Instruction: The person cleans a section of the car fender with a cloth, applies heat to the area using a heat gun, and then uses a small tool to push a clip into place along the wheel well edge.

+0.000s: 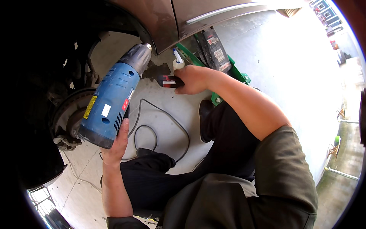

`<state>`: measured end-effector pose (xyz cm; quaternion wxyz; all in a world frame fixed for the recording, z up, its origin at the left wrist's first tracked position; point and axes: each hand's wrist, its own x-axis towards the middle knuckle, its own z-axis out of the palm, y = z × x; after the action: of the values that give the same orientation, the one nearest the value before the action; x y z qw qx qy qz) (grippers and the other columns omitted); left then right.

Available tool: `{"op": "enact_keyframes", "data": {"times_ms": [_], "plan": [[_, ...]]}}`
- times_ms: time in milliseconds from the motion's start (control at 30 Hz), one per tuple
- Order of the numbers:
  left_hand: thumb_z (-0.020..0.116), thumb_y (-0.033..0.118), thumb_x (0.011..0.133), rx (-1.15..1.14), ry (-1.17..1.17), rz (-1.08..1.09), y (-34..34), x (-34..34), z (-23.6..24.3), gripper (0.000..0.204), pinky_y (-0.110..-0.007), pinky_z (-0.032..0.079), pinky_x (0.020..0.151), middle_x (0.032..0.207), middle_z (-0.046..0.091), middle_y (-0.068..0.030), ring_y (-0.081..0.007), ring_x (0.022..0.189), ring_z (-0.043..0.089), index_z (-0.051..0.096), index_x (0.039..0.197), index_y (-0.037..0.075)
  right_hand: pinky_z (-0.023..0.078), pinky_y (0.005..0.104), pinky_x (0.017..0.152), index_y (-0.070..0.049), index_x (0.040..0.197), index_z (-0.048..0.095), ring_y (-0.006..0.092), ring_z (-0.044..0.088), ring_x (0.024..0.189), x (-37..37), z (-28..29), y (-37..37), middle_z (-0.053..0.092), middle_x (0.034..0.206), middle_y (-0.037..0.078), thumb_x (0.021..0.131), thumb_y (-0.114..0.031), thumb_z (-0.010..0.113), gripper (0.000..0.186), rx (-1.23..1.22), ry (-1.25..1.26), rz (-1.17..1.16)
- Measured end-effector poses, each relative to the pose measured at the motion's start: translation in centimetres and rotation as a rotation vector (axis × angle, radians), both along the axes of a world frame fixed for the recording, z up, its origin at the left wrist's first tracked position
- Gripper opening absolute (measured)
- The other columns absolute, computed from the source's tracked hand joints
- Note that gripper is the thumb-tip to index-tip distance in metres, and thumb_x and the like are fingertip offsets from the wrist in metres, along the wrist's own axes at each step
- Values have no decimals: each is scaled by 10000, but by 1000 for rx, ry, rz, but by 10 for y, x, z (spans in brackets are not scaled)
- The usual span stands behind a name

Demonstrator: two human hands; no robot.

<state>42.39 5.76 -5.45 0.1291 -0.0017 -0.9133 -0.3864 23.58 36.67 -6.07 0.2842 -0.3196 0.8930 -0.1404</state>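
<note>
My left hand (118, 143) is closed around a blue electric impact wrench (112, 101), its handle mostly hidden below the body. The grey metal nose tilts up and away to the right, near the car's lower panel edge. My right hand (194, 79) is closed on a dark object with a red and white label (167, 81); its kind cannot be made out. Just beyond those fingers is a pale bottle with a blue-and-white nozzle (178, 61). Whether that bottle is held or stands on the floor is unclear. To the left shows a bare brake disc (72, 114) in the dark wheel well.
A brown car body (160, 23) overhangs the far side. Behind my right hand stands a green floor jack (238, 74) with a black labelled part (216, 49). A dark cable (183, 128) loops over the concrete floor (267, 57) near my feet. Wet stains mark the floor.
</note>
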Motion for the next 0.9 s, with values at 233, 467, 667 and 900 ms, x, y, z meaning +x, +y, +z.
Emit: {"op": "enact_keyframes", "data": {"times_ms": [233, 467, 667, 900], "plan": [[795, 182, 954, -37, -14, -11, -1, 0, -1, 440, -377, 560, 875, 1189, 683, -142, -258, 1027, 671, 599, 1291, -22, 527, 465, 983, -6, 1207, 647, 401, 671, 1135, -2, -8, -4, 712, 1177, 221, 900, -445, 701, 538, 21, 14, 25], [795, 186, 955, 13, 18, 16, 1, -3, 2, 426, -377, 560, 873, 1189, 687, -142, -258, 1035, 673, 613, 1277, -25, 528, 463, 988, -4, 1225, 640, 397, 672, 1138, -1, -3, -3, 712, 1187, 220, 899, -444, 700, 551, 47, -5, 17], [797, 192, 954, 2, 32, 29, 4, -3, 1, 392, -375, 560, 851, 1169, 698, -133, -254, 1017, 679, 637, 1242, -20, 530, 464, 982, -5, 1220, 640, 396, 674, 1134, 0, -2, -4, 712, 1185, 219, 900, -439, 698, 543, 36, -7, 15], [807, 197, 945, -145, 80, -4, -1, -5, -1, 367, -379, 561, 823, 1112, 717, -120, -253, 965, 691, 659, 1199, -21, 530, 468, 970, -4, 1209, 643, 400, 676, 1118, -1, -3, -3, 713, 1172, 215, 897, -437, 697, 537, 41, -24, 5]]}}
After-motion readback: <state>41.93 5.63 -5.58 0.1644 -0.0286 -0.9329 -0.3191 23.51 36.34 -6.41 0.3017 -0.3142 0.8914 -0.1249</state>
